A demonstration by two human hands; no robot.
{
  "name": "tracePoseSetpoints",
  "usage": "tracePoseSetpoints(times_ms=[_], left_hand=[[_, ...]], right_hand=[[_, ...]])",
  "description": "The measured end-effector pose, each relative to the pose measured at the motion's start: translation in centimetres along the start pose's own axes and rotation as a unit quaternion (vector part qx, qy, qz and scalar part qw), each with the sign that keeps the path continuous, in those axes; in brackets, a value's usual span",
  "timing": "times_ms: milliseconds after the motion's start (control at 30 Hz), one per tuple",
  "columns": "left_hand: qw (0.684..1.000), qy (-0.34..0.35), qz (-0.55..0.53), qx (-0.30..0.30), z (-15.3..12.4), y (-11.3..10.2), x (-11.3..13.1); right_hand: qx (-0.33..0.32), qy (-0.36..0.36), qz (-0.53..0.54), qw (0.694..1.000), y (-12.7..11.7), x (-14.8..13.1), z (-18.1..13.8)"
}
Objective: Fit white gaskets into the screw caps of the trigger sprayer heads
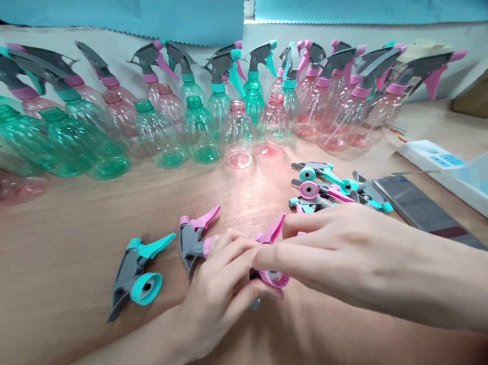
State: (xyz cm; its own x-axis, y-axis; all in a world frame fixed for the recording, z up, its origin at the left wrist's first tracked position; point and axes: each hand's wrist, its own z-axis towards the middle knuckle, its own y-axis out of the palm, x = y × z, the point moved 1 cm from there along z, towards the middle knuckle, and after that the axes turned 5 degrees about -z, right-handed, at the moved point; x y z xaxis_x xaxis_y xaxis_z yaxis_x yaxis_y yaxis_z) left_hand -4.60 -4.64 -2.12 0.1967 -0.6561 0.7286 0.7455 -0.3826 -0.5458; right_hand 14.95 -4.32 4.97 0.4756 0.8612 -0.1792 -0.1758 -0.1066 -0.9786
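Near the front middle of the table, my left hand [217, 289] is closed around a grey trigger spray head with a pink trigger and collar [274, 278], the collar's opening facing me. My right hand [347, 253] reaches over from the right, its fingers closed on the same spray head; their tips are partly hidden. A second pink-and-grey spray head [190, 243] lies just beyond my left hand, partly covered by it. Farther left rests a teal-and-grey spray head [128, 275]. Behind my right hand is a pile of pink and teal spray heads [314, 190].
Clear pink and green bottles stand along the back, several open like the green bottle [202, 133], others topped with spray heads [222, 65]. On the right lie a phone [425, 210] and a white power strip [445, 162]. A brown box [480, 88] sits behind them.
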Motion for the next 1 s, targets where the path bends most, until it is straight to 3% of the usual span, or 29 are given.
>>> tracePoseSetpoints(times_ms=[200,333,567,700,900,1000], left_hand=[[0.998,-0.04,0.016,0.05,0.0,-0.1,-0.3],[0.994,0.001,0.068,0.09,-0.2,0.1,-0.2],[0.985,0.051,0.127,0.109,-0.3,0.4,-0.1],[0.98,0.046,0.152,0.121,0.0,0.6,0.1],[0.963,0.015,0.244,0.109,2.7,0.1,0.7],[0.959,0.002,0.276,0.069,5.1,0.4,0.3]], right_hand=[[0.076,0.057,0.031,0.995,1.9,0.2,0.3],[0.107,0.084,0.016,0.991,1.6,-0.1,0.0],[0.061,0.094,0.007,0.994,1.0,-0.7,-0.8],[0.077,0.103,0.005,0.992,0.8,-0.7,-0.7],[0.153,0.144,-0.038,0.977,-2.0,-0.8,-1.4],[0.183,0.149,-0.061,0.97,-3.0,-0.7,-1.7]])
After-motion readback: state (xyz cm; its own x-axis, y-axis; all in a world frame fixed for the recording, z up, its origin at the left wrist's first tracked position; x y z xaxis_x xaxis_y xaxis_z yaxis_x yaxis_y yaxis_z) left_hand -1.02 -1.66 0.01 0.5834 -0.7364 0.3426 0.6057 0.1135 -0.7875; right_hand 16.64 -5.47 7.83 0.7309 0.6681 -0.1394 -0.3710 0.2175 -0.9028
